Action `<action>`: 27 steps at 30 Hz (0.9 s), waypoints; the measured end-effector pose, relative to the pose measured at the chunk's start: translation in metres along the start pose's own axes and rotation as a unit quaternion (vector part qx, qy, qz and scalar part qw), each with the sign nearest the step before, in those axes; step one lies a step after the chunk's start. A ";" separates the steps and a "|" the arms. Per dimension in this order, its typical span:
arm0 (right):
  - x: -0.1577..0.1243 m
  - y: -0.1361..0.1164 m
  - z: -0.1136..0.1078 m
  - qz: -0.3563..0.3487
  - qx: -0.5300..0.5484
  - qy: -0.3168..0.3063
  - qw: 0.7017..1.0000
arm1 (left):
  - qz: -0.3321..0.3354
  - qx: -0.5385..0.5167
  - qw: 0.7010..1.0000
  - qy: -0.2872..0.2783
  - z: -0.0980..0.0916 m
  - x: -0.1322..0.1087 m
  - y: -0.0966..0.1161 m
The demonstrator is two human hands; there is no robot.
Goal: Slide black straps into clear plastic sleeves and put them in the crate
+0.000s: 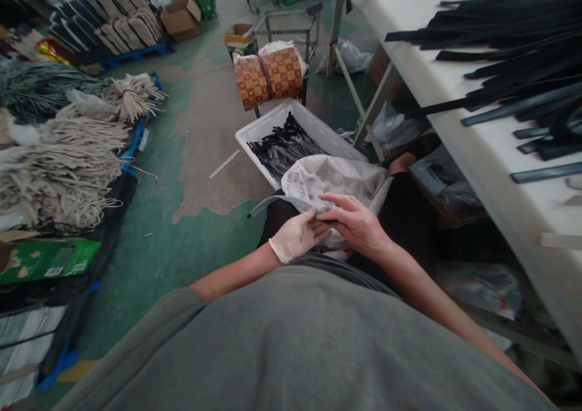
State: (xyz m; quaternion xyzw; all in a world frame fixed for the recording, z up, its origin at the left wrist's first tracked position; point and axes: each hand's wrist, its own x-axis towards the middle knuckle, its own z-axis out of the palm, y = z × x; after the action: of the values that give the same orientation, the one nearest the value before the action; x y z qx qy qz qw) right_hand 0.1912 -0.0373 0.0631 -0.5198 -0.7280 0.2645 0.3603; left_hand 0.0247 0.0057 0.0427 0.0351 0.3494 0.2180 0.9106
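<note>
Over my lap, my left hand [297, 234], in a pale thin glove, pinches a narrow grey strip [278, 199] between thumb and fingers. The strip arches out to the left and its dark tip hangs free. My bare right hand [357, 223] meets the left one and closes on the strip's other end, which the fingers partly hide. Under both hands a white plastic sack [334, 177] with printed marks lies across my lap. Just beyond it, a white plastic bin [248, 139] on the floor holds a heap of black strips [291, 147].
At right, a white-topped table [418, 77] carries many long black strips [513, 53]; its metal legs stand close by. A checkered roll [269, 79] rests on a metal frame behind the bin. Bundles of pale cords [68, 162] lie on pallets at left.
</note>
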 end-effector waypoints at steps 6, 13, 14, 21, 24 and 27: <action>-0.013 0.001 -0.017 0.136 0.038 0.014 0.990 | -0.084 -0.044 0.995 -0.034 -0.031 0.010 0.006; -0.081 -0.010 -0.080 0.185 0.140 -0.037 0.972 | 0.229 -0.104 0.932 0.260 -0.094 0.035 0.096; -0.086 -0.010 -0.080 0.198 0.159 -0.061 0.965 | 0.255 -0.097 0.928 0.255 -0.093 0.036 0.103; -0.054 0.010 -0.053 0.227 0.306 0.038 0.924 | 0.192 0.370 0.909 -0.023 -0.044 0.042 0.065; -0.031 0.033 -0.055 0.227 0.344 0.118 0.903 | 0.113 0.500 0.849 -0.130 -0.033 0.043 0.037; -0.018 0.047 -0.063 0.204 0.393 0.152 0.884 | 0.052 0.568 0.801 -0.181 -0.032 0.043 0.019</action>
State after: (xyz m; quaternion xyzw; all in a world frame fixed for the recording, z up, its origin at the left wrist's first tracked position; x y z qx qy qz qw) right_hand 0.2716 -0.0390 0.0606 -0.5063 -0.3789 0.5139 0.5796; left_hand 0.0246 0.0383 -0.0037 0.6030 0.2373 0.0170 0.7614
